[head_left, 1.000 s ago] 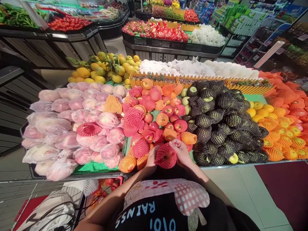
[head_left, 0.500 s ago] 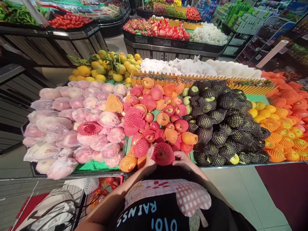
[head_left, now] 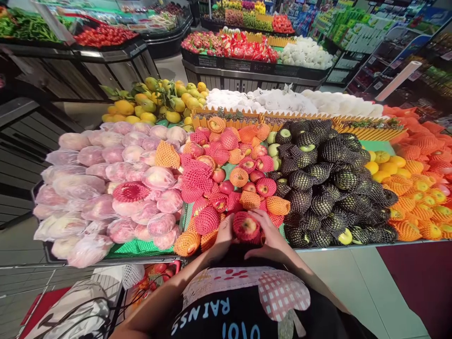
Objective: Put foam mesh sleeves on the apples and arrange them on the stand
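Observation:
Between my two hands, close to my body, is a red apple [head_left: 246,228] in a red foam net. My left hand [head_left: 224,234] is closed against the apple's left side. Curved round the top and right side of it is my right hand [head_left: 270,235], its fingertips on the apple and its thumb lower down. Just beyond lie loose red apples [head_left: 226,187], many in pink or orange foam nets. An orange foam net [head_left: 250,199] sits right above my hands. The apple's underside is hidden.
Bagged pink fruit [head_left: 99,207] is piled left, with a red net [head_left: 131,191] on top. Dark-netted green fruit [head_left: 321,188] lies right, oranges [head_left: 387,165] farther right. A low yellow fence [head_left: 300,115] runs behind. A wire cart [head_left: 38,292] stands at lower left.
The apple has turned in my hands, and its pale-centred end now shows. My right hand has moved up from the side to wrap over its top right.

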{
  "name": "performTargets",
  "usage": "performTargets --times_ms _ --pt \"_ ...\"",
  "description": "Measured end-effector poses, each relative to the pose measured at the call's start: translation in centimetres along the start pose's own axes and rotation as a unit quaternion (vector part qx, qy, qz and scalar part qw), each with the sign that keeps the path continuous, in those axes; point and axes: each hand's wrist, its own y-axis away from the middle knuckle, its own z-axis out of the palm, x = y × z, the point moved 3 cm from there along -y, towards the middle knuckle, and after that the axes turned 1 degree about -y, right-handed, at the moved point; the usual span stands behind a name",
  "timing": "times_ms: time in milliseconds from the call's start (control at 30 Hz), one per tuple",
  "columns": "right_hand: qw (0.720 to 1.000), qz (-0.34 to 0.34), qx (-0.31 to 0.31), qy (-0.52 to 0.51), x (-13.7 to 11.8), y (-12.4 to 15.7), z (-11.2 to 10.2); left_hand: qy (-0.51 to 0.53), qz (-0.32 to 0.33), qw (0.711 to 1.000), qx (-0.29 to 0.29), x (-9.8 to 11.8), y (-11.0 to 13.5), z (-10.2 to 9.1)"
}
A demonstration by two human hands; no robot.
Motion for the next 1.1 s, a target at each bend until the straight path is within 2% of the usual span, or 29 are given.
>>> performTargets --times_ms 133,200,267,367,467,567,633,733,833,900,1000,1100 --pt "0.999 -0.018 0.007 0.046 0.0 -1.2 0.5 -0.026 0.014 0.999 -0.022 1.3 0.6 0.6" --pt "0.998 -0.039 0.048 0.028 -0.4 -2.6 -0.7 -0.025 0.004 0.999 -0.028 1.9 0.8 0.7" --pt "0.992 -0.042 0.12 0.007 -0.5 -5.0 -2.9 -0.009 -0.017 0.998 -0.056 2.3 0.8 0.9" --pt "0.977 0.013 0.211 -0.006 0.6 -11.1 -6.6 0.003 -0.018 0.993 -0.115 2.6 0.9 1.2" --pt "0.965 0.098 0.242 0.012 3.1 -18.6 -9.4 -0.009 0.001 0.986 -0.166 2.6 1.0 1.3" --pt "0.947 0.186 0.239 0.108 5.0 -24.8 -11.0 -0.006 0.008 0.982 -0.19 2.4 1.1 1.0" --pt "0.941 0.212 0.198 0.175 5.3 -27.3 -11.3 -0.002 0.018 0.982 -0.186 2.3 0.9 0.4" --pt "0.943 0.181 0.113 0.254 4.6 -28.1 -10.9 0.008 0.022 0.984 -0.177 2.2 0.7 -0.8" --pt "0.924 0.162 0.094 0.333 3.7 -26.4 -10.4 0.015 0.006 0.977 -0.212 1.9 0.7 -1.3" --pt "0.899 0.199 0.077 0.382 3.7 -24.8 -9.9 0.002 -0.011 0.966 -0.258 1.8 0.9 -1.0" --pt "0.865 0.29 0.01 0.41 5.0 -22.6 -8.6 -0.034 -0.035 0.948 -0.316 1.8 1.3 0.1" --pt "0.85 0.344 -0.027 0.397 6.9 -21.4 -7.4 -0.061 -0.037 0.936 -0.346 2.1 1.6 1.1"
